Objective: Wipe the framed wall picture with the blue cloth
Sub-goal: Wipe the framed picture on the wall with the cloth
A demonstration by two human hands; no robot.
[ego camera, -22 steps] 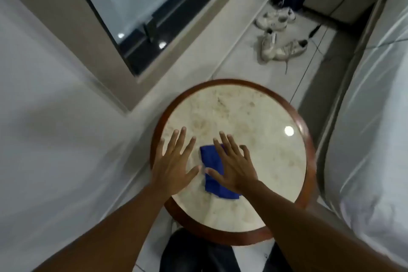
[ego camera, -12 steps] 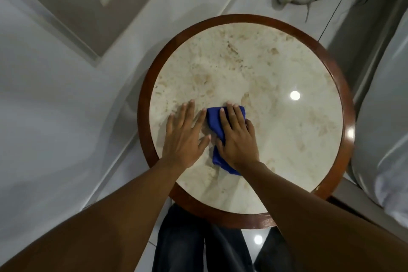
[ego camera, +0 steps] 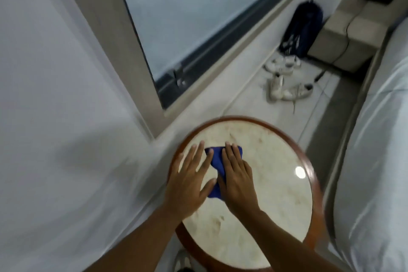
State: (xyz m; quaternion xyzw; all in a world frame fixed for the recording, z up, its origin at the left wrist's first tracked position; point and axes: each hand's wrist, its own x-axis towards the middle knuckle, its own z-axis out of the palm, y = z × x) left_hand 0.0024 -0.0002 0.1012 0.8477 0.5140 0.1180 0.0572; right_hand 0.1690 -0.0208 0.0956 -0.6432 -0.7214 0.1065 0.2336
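A folded blue cloth [ego camera: 217,162] lies on a round table with a marble top and a brown wooden rim [ego camera: 309,165]. My right hand [ego camera: 237,175] rests flat on the cloth, fingers straight and pressed over it. My left hand [ego camera: 191,179] lies flat on the tabletop just left of the cloth, fingers spread, the fingertips touching the cloth's left edge. Most of the cloth is hidden under my right hand. No framed wall picture is in view.
A large window with a dark frame [ego camera: 198,51] fills the wall ahead. A white curtain [ego camera: 55,117] hangs at the left. White sneakers [ego camera: 287,90] and a dark backpack [ego camera: 302,28] lie on the tiled floor beyond the table. A white bed [ego camera: 379,139] borders the right.
The camera tilted up, bringing the window and the floor beyond into view. Both hands stay on the table; my right hand has slid further over the cloth.
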